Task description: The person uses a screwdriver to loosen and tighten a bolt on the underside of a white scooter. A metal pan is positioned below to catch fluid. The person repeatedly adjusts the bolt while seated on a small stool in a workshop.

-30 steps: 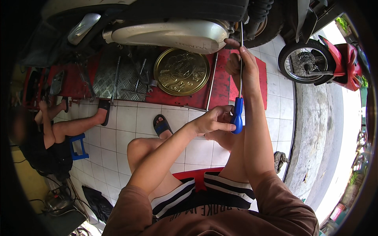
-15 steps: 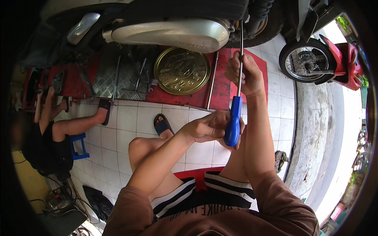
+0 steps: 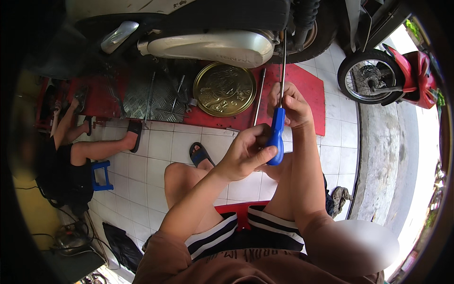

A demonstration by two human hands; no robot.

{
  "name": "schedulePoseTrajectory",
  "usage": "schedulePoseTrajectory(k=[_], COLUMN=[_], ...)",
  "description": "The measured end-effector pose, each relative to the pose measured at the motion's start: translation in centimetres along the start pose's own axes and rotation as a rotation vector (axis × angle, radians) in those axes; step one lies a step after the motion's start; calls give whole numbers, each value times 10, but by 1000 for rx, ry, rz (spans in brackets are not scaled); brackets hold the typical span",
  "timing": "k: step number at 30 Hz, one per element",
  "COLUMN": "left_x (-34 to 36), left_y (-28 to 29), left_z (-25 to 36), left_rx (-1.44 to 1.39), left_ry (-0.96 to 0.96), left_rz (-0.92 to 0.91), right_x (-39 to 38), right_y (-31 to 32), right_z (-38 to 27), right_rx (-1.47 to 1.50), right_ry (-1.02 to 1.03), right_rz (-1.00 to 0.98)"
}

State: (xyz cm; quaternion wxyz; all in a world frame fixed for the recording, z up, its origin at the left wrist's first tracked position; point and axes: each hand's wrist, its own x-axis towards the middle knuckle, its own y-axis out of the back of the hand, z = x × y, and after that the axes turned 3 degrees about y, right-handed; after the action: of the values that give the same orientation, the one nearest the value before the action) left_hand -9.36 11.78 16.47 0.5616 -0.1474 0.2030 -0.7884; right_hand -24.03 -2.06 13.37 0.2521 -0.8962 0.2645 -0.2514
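A long-shafted screwdriver [image 3: 277,133] lies in both hands, its blue handle just off the centre toward 3 o'clock and its bright shaft [image 3: 283,61] running up toward 1 o'clock. The grip of the left hand [image 3: 248,154] is wrapped round the handle, thumb pressed along its rounded butt; the grip of the right hand [image 3: 291,105] is curled about the shaft just above the handle. The shaft's far end goes in among the parts of a scooter [image 3: 227,16] and its tip is hidden. At 12 o'clock the scooter's silver side cover [image 3: 203,48] bears a short line of faint lettering near its right end. Below it, on a red bench [image 3: 305,80], sits a round brass-coloured tray [image 3: 226,90] with an embossed design, its details too fine to make out. A metal rod [image 3: 260,97] lies between tray and right hand, and a spanner [image 3: 191,105] lies toward 11 o'clock. At 6 o'clock dark block letters cross the wearer's brown shirt [image 3: 208,267], upside down and partly lost in folds. A co-worker [image 3: 66,165] is at 9 o'clock, beside a blue stool [image 3: 101,175]; a red motorbike [image 3: 418,78] stands at 2 o'clock.
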Motion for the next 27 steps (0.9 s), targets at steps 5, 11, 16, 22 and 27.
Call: schedulePoseTrajectory(k=[5,11,16,22,27], left_x=[-9,-12,-6,-20,-18], left_y=[-15,-39,-72,-89,-92], left_z=[30,61,40,3,-4], left_rx=[640,1505,1338,-478,-871], left_ry=[-137,-365,-358,201,109], left_rz=[395,538,633,126,134], right_x=[13,18,13,8,10], right_y=[-27,-33,-20,-18,-15], right_z=[0,0,-3,-6,-8], right_rx=[-61,-30,107,245,224], right_ry=[7,37,119,154,139], right_rz=[92,75,92,46,49])
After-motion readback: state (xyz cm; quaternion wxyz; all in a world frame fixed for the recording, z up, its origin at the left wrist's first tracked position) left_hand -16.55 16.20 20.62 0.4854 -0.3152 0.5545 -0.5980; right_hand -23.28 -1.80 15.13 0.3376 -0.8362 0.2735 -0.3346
